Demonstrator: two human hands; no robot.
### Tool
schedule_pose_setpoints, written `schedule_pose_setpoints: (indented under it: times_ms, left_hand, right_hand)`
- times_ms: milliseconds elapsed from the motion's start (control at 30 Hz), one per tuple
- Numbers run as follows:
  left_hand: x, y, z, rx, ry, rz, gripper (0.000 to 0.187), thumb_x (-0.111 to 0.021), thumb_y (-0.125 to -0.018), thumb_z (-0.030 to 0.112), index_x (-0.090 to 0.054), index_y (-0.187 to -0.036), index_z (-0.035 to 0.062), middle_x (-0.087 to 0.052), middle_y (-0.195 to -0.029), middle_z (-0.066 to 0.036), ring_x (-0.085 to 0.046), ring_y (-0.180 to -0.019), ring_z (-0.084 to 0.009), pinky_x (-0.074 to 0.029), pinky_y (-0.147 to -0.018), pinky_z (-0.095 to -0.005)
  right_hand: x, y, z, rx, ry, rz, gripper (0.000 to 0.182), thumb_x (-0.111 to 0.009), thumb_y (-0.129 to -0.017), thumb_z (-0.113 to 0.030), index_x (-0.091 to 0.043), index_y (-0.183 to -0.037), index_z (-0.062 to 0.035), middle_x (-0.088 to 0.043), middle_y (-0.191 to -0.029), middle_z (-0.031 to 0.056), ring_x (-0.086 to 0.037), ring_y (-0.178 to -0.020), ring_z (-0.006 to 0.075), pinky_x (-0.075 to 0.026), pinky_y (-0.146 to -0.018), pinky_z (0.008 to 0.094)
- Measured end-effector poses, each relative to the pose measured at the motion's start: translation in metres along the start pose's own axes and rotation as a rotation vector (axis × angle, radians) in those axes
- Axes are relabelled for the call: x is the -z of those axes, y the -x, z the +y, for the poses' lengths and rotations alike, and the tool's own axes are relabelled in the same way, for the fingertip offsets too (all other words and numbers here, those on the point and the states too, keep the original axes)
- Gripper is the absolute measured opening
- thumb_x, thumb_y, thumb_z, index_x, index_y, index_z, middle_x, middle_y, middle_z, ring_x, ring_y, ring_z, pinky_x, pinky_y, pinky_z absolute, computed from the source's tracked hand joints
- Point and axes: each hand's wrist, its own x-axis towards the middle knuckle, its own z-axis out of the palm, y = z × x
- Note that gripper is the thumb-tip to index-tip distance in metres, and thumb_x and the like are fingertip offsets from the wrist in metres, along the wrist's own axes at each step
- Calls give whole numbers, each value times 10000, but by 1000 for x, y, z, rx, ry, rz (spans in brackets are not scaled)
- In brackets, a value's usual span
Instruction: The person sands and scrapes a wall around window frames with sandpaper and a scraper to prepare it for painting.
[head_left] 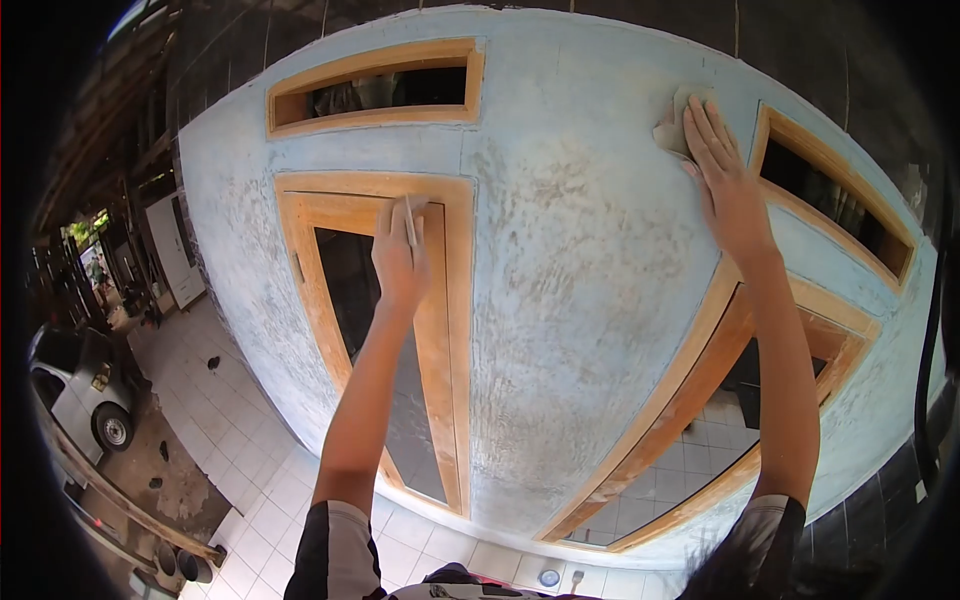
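Observation:
High on the pale blue wall point(570, 250), my right hand point(712, 150) lies with its fingers stretched out over a thin greyish sheet point(682, 118), pressing it to the wall left of the upper right vent frame point(840, 250). My left hand point(400, 250) is closed around a thin, light-coloured tool point(410, 220) in front of the top of the left wooden window frame point(458, 300). Whether the tool touches the frame cannot be seen. Grey and brown patches mark the wall between the two windows.
A second wooden window frame point(650, 430) stands at the lower right, and a vent frame point(375, 85) at the upper left. On the tiled floor point(245, 520) below are a blue-rimmed bowl point(548, 578) and a brush point(577, 580). A car point(80, 385) is at the far left.

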Motion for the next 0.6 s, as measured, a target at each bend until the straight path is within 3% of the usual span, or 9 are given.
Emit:
schedule_pose_setpoints:
  times_ms: [33, 100, 200, 300, 400, 533, 600]
  left_hand:
    - [-1, -31, 0, -50, -49, 19, 285, -517, -1011, 58, -630, -1272, 43, -605, -1293, -196, -568, -1196, -388, -465, -989, -445]
    - [-7, -81, -2, -134, -132, 77, 366, -455, -1038, 66, -599, -1373, 78, -574, -1412, -156, -497, -1358, -324, -360, -1140, -447]
    - [-21, -125, -16, -188, -210, 14, 384, -449, -1074, 177, -574, -1430, 101, -550, -1481, -101, -455, -1425, -282, -291, -1190, -482]
    - [-31, -136, -32, -176, -339, -142, 374, -491, -1052, 200, -584, -1410, 147, -550, -1489, -22, -435, -1447, -229, -259, -1212, -538]
    - [-34, -132, -36, -153, -349, -111, 375, -513, -1023, 164, -584, -1389, 127, -568, -1461, -29, -443, -1435, -234, -215, -1220, -607]
    - [-41, -126, -37, -125, -302, -82, 379, -530, -982, 122, -592, -1356, 106, -577, -1434, -51, -448, -1425, -251, -183, -1220, -656]
    - [-40, -127, -35, -102, -260, -90, 389, -497, -989, 116, -576, -1369, 94, -549, -1461, -127, -444, -1419, -328, -149, -1225, -650]
  right_hand:
    - [-7, 8, -15, -72, 5, 15, 633, -593, -999, -148, -352, -1583, -101, -334, -1653, 49, -314, -1519, 286, -343, -1244, 418]
    - [-18, 29, -42, -66, 38, -26, 619, -587, -1004, -145, -360, -1576, -85, -339, -1651, 53, -313, -1520, 281, -339, -1246, 415]
    - [-20, 23, -34, -11, 165, -95, 604, -572, -1010, -118, -356, -1570, -49, -337, -1653, 64, -308, -1525, 267, -327, -1250, 411]
    - [-23, -7, -17, -145, 107, 41, 615, -575, -997, -91, -353, -1569, -49, -333, -1654, 77, -314, -1521, 289, -324, -1251, 408]
    - [-34, -18, -23, -247, 106, 205, 654, -574, -980, -46, -325, -1585, -54, -339, -1651, 94, -313, -1521, 319, -330, -1245, 403]
    - [-44, 33, -72, -227, 135, 58, 611, -548, -999, -33, -344, -1575, -31, -362, -1636, 123, -312, -1519, 344, -332, -1235, 427]
    - [-36, 35, -69, -192, 141, -13, 595, -539, -1008, -36, -349, -1571, -18, -363, -1635, 132, -310, -1520, 345, -322, -1238, 439]
